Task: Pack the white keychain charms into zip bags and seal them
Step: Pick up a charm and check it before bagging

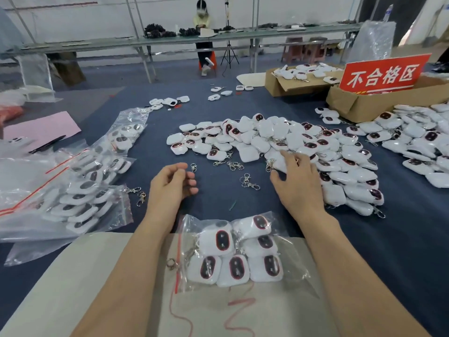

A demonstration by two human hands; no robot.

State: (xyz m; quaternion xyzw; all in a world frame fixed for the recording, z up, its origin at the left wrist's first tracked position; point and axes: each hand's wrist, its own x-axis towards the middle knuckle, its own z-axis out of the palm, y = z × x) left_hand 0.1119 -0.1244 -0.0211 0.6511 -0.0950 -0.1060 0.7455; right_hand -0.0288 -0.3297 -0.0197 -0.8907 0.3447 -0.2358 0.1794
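Observation:
A big heap of white keychain charms [279,139] with dark oval faces lies across the middle of the blue table. My right hand [298,183] rests at the heap's near edge, fingers spread and touching charms there. My left hand [172,183] hovers over bare cloth to the left, fingers loosely curled and holding nothing. Close to me, on my lap, lies a zip bag [233,254] with several charms inside. Filled zip bags [80,190] are stacked at the left.
Loose metal clasps [247,181] lie between my hands. Cardboard boxes [359,105] with a red sign [384,74] stand at the back right, with more charms [418,139] beside them. A pink sheet [41,130] lies far left. A person sits at a far bench.

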